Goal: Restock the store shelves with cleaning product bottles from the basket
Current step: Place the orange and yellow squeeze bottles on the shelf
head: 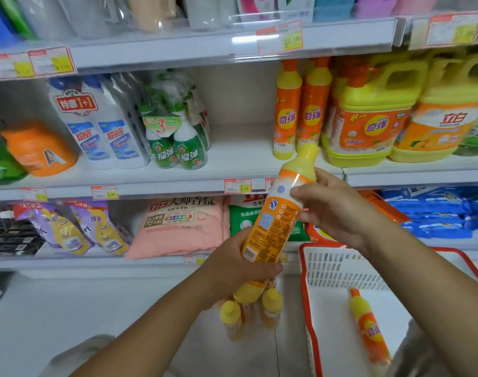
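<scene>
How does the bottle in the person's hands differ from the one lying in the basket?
The held bottle is tilted, cap up, gripped by the left hand at its base and the right hand higher up; the basket bottle lies flat in the basket, untouched. The held bottle shows its fine-print back label; the basket bottle shows its front logo. Both are slim, orange with yellow tops.

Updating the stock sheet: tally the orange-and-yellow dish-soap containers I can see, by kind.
Slim dish-soap bottles: 6 (2 shelved, 1 held, 1 in basket, 2 below the left hand)
Large handled jugs: 2
Total: 8 clearly visible
</scene>
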Tool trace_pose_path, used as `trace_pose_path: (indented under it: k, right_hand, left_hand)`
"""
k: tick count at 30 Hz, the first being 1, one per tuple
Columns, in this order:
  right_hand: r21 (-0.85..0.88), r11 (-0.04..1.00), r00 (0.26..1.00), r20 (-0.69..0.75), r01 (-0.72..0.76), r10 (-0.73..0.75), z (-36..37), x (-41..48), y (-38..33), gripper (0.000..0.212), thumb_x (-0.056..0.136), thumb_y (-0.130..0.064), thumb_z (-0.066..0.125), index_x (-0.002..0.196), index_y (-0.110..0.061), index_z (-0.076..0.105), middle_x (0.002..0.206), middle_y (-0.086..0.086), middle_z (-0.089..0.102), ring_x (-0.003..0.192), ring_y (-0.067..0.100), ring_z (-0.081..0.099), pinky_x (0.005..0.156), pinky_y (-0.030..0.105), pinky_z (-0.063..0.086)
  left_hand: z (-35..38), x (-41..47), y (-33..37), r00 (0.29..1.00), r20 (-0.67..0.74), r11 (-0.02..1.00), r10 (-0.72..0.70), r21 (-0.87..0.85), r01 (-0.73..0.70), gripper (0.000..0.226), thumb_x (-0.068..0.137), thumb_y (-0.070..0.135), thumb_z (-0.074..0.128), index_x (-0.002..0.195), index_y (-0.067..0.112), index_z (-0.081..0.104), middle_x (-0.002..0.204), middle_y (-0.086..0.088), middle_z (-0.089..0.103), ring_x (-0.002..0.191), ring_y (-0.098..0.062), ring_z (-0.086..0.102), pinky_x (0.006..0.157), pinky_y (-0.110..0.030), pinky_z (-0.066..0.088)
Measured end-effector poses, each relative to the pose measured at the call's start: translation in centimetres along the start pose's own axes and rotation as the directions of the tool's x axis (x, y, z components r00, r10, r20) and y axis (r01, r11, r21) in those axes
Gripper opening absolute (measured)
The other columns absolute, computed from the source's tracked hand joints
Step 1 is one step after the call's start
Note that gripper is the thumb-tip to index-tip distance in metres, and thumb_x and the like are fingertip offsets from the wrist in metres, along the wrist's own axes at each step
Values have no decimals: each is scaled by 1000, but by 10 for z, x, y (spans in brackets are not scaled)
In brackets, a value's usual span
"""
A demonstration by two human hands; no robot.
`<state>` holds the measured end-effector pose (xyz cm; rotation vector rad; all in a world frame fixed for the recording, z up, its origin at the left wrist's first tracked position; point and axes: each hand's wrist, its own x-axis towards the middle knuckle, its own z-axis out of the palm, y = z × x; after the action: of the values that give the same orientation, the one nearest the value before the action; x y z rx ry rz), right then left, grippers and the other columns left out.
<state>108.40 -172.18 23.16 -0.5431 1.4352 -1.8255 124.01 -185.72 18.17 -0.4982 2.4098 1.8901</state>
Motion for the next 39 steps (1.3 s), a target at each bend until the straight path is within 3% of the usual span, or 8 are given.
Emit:
trace_pose_path:
  k: [4, 14, 19, 22, 26, 29, 35, 39]
  right_hand:
    - [-356, 934, 997, -59, 15, -39, 13, -1, 8, 55, 74, -30, 80, 120, -33, 49, 111, -1, 68, 93, 16, 72, 66, 34, 61]
    - [94, 995, 998, 60, -30, 24, 7, -8, 9, 51, 80, 0, 63, 130, -6, 54, 119, 21, 67, 110, 35, 66, 82, 46, 61]
    - [-248, 969, 1000, -17, 0, -4, 8, -9, 13, 60, 69, -32, 78, 124, -27, 55, 113, 4, 71, 98, 21, 73, 78, 47, 61]
    - [-159, 987, 999, -24, 21, -25, 4, -9, 12, 57, 73, -25, 76, 126, -19, 57, 111, 8, 72, 100, 27, 72, 79, 51, 61]
    - [-90, 996, 999, -46, 13, -17, 2, -6, 14, 58, 76, -23, 74, 130, -11, 57, 118, 15, 70, 106, 31, 70, 82, 51, 59]
    - [-55, 998, 1000, -25, -12, 11, 7, -7, 18, 54, 79, -25, 71, 128, -9, 58, 116, 12, 71, 110, 29, 68, 87, 43, 58]
    - [-336, 941, 999, 1, -51, 54, 35, 0, 40, 44, 79, -26, 79, 117, -30, 58, 94, -16, 75, 88, 5, 72, 69, 19, 57]
    - [-374, 927, 999, -39, 14, -31, 43, 49, 20, 42, 77, -18, 81, 113, -23, 61, 92, -10, 77, 83, 8, 74, 64, 18, 56]
  left_hand:
    - [12, -4, -5, 969, -221, 986, 111, 149, -79, 55, 76, 32, 83, 122, 37, 51, 104, 12, 68, 86, 1, 66, 68, -12, 53]
    - [-3, -6, -3, 994, 71, 958, -78, -272, 94, 54, 72, 41, 75, 124, 34, 60, 113, -1, 73, 102, -26, 71, 93, -49, 55]
    - [10, -7, -6, 998, -43, 995, -44, -91, 40, 45, 82, 41, 76, 121, 44, 54, 114, 13, 69, 101, -10, 68, 89, -35, 58]
    - [10, -8, -3, 999, -42, 997, -26, -68, 23, 51, 69, 51, 76, 114, 46, 52, 111, 18, 67, 97, -4, 68, 80, -24, 59]
    - [3, -5, -2, 998, 8, 990, -60, -131, 60, 62, 65, 59, 79, 120, 43, 56, 116, 13, 69, 104, -12, 68, 90, -36, 58]
    - [3, -5, -1, 997, -78, 992, -7, -125, -3, 53, 66, 50, 75, 116, 41, 58, 108, 17, 71, 97, -6, 70, 82, -28, 59]
    - [-9, 17, -2, 982, -163, 978, 96, -166, -124, 51, 80, 27, 80, 126, 29, 59, 114, 9, 72, 103, -12, 70, 90, -36, 58]
    - [-59, 55, 10, 967, -180, 982, 183, -12, -188, 46, 78, 30, 81, 120, 36, 62, 112, 15, 72, 102, -2, 68, 89, -28, 56]
